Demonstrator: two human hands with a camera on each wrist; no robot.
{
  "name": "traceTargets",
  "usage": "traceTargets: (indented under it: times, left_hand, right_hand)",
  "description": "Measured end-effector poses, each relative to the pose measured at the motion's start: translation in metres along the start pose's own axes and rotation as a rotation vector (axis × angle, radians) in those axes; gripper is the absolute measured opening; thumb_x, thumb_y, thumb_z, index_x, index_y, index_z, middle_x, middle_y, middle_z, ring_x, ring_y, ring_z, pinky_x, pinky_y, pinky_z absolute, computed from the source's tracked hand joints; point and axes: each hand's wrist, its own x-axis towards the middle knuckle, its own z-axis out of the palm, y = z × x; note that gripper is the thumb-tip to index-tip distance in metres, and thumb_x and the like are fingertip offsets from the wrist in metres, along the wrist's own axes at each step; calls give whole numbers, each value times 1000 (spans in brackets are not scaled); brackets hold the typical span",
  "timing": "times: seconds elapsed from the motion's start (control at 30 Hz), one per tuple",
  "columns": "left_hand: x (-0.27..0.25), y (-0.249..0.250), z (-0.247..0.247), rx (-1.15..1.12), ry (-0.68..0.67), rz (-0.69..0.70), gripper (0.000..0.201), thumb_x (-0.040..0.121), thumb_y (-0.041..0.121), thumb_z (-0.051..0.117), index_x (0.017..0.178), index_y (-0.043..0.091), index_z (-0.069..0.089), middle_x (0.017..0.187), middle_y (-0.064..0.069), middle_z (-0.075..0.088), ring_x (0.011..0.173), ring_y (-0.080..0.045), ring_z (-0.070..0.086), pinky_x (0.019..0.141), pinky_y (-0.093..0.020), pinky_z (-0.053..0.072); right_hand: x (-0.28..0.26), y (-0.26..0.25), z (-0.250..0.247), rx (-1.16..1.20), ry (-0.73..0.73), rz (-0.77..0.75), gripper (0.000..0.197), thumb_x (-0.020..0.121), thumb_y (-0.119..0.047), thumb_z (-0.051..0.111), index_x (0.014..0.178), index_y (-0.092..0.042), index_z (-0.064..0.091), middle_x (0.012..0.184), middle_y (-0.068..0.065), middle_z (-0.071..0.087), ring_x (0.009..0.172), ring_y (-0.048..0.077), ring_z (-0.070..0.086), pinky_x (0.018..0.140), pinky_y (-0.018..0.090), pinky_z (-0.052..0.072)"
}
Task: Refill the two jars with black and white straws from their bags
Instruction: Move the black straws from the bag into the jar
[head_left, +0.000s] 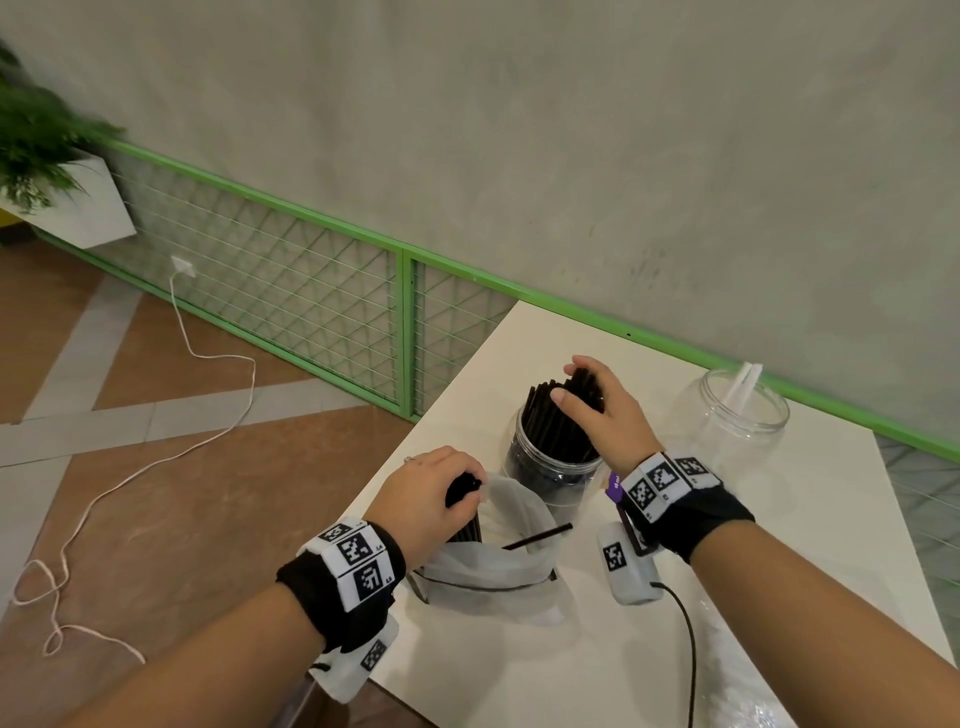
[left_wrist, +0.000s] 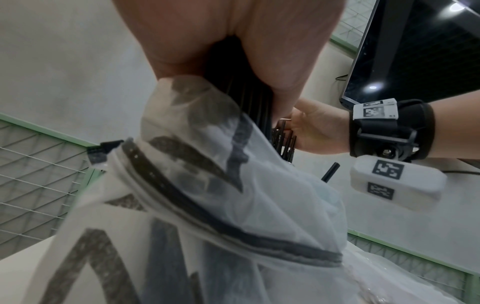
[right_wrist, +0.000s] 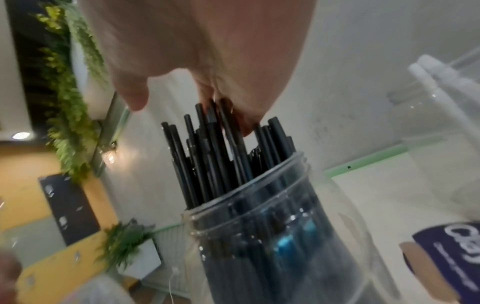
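We see the white rectangular worktop (head_left: 753, 525) carrying a translucent white mesh bag (head_left: 493, 566), which lies just beside a clear plastic jar (head_left: 550, 467) packed with upright black straws (head_left: 550, 421). A second clear jar (head_left: 743, 415), well apart to the right, holds a few white straws (head_left: 745, 382). Our left hand (head_left: 426, 499) grips a bundle of black straws (head_left: 465, 512) at the bag's mouth. Our right hand (head_left: 602, 410) rests with loosely spread fingers on the jarred straws' tops. One loose black straw (head_left: 537, 536) lies across the bag.

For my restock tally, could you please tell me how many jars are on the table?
2: the jar of black straws under the right hand, and the nearly empty jar farther right.
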Motion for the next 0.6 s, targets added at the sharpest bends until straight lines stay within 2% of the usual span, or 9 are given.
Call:
traceTargets:
  times: [0.07, 0.1, 0.23, 0.3, 0.37, 0.5, 0.6]
  left_hand:
    - [0, 0, 0, -3, 3, -1, 12, 87, 25, 60, 98, 25, 63, 99, 14, 60, 94, -7, 54, 81, -19, 33]
    - [1, 1, 0, -4, 4, 0, 12, 87, 25, 60, 98, 25, 63, 99, 13, 60, 94, -7, 55, 81, -19, 34]
    - [2, 1, 0, 3, -4, 1, 12, 87, 26, 60, 99, 26, 63, 100, 12, 61, 94, -9, 55, 83, -22, 39]
    - [2, 1, 0, 10, -9, -5, 13, 87, 27, 59, 100, 26, 62, 101, 12, 61, 95, -8, 54, 83, -21, 37]
    - [3, 2, 0, 14, -7, -8, 13, 88, 27, 58, 100, 27, 62, 102, 13, 60, 95, -7, 54, 81, -19, 34]
    - [2, 2, 0, 2, -4, 0, 12, 88, 26, 59, 99, 27, 63, 100, 13, 60, 94, -7, 54, 81, -19, 34]
    - [2, 2, 0, 1, -5, 2, 13, 88, 26, 59, 100, 26, 63, 101, 13, 60, 94, -6, 53, 80, -16, 32]
  right_hand:
    - [-3, 0, 1, -129, -75, -42, 43, 89, -36, 61, 129, -23, 51, 125, -5, 58, 116, 12, 51, 105, 33, 39]
    - [-4, -1, 3, -204, -113, -73, 44, 89, -36, 61, 130, -21, 51, 128, -3, 56, 117, 12, 50, 106, 32, 38]
    - [-2, -3, 15, -408, -163, -216, 54, 87, -32, 65, 133, -16, 42, 135, 0, 43, 122, 12, 40, 104, 24, 30]
    - [3, 0, 22, -485, -169, -218, 54, 87, -29, 65, 134, -17, 42, 137, 4, 41, 126, 20, 37, 107, 29, 28]
    - [7, 2, 28, -616, -184, -187, 45, 89, -25, 63, 130, -17, 48, 135, 7, 41, 123, 27, 36, 107, 34, 28]
    - [17, -2, 24, -594, -101, -211, 29, 89, -17, 62, 117, -10, 56, 123, 10, 45, 115, 29, 40, 102, 32, 31]
    - [21, 2, 13, -684, -58, -207, 39, 89, -25, 63, 124, -13, 53, 129, 8, 46, 118, 29, 38, 103, 36, 32]
